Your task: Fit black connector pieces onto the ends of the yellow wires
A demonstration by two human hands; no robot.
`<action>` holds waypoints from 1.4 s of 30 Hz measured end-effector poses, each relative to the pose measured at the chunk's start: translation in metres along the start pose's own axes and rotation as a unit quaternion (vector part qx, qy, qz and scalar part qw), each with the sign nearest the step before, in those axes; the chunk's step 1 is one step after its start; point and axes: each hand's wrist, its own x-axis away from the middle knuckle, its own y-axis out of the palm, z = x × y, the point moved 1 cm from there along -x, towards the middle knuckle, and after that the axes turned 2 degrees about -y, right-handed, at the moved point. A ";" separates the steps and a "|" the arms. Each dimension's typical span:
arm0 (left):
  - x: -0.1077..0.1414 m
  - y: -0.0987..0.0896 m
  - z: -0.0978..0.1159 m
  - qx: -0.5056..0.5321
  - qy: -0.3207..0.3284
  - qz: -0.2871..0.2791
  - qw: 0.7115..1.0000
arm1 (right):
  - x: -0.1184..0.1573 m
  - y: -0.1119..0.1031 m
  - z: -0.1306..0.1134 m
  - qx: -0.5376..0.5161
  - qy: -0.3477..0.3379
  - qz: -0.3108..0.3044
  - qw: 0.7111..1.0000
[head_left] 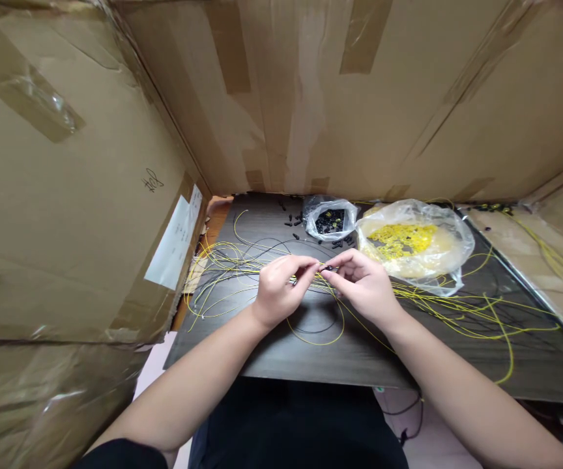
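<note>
Over the middle of the dark table, my left hand (281,286) and my right hand (362,283) meet fingertip to fingertip. Thumb and forefinger of my right hand pinch a small black piece (328,268). The left fingertips are pinched together right beside it; what they hold is too small to make out. Yellow and black wires (232,266) run under both hands and spread to the left, and one yellow wire loops below them. More yellow wires (438,306) stretch to the right beneath my right forearm.
Behind my hands stands a clear bag of black pieces (329,221), with loose black pieces around it. A larger bag of yellow pieces (403,240) is to its right. Cardboard walls (281,98) enclose the table (281,358) at the back and left.
</note>
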 end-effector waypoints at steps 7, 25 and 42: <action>0.000 -0.001 0.001 0.024 0.025 -0.019 0.999 | 0.001 -0.002 -0.002 -0.016 -0.007 0.010 1.000; 0.001 0.000 0.001 -0.012 0.061 -0.025 0.998 | 0.001 -0.005 0.000 0.020 -0.041 0.013 0.999; 0.001 0.000 0.000 -0.033 0.059 -0.021 0.997 | 0.002 -0.004 0.002 0.041 -0.054 0.004 0.998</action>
